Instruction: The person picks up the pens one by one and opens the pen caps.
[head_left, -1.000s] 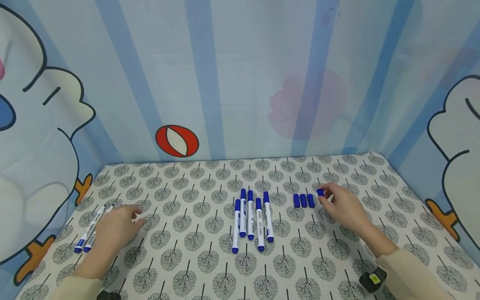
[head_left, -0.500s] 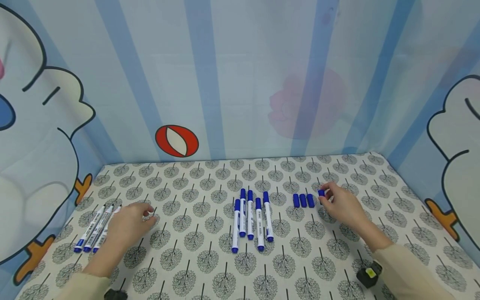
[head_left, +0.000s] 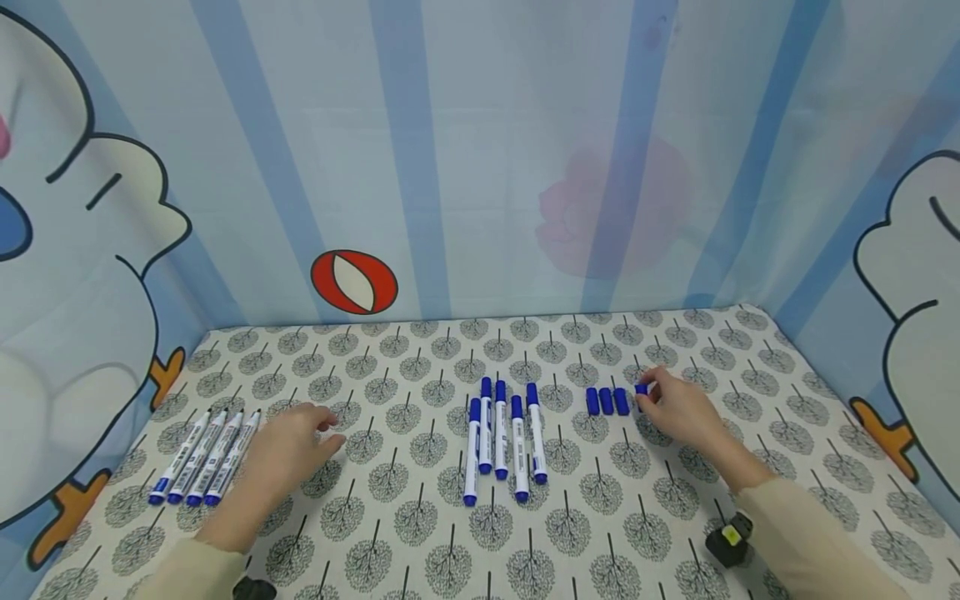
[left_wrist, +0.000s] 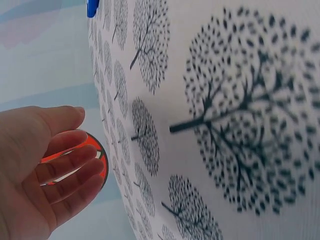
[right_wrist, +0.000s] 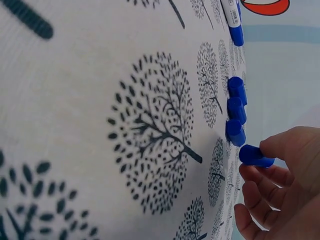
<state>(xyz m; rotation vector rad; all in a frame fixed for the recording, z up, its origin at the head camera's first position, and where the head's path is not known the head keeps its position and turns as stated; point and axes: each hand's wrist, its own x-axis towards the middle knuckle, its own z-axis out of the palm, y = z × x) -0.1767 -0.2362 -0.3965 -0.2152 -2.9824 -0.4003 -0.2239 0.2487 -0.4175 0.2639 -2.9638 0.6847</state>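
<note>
A small blue plastic marker cap (head_left: 641, 388), a short cylinder, lies on its side pinched between thumb and fingertip of the right hand (head_left: 678, 410). It sits just above the tree-printed cloth, immediately right of a row of three matching blue caps (head_left: 607, 402) lying side by side.

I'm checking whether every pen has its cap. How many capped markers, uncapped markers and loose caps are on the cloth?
Capped markers, middle row: 5
Uncapped markers, left row: 4
Loose blue caps lying in a row: 3
Blue cap pinched in the right hand: 1
Total: 13 pieces, with 4 caps for 4 uncapped markers. The left hand holds nothing.
</note>
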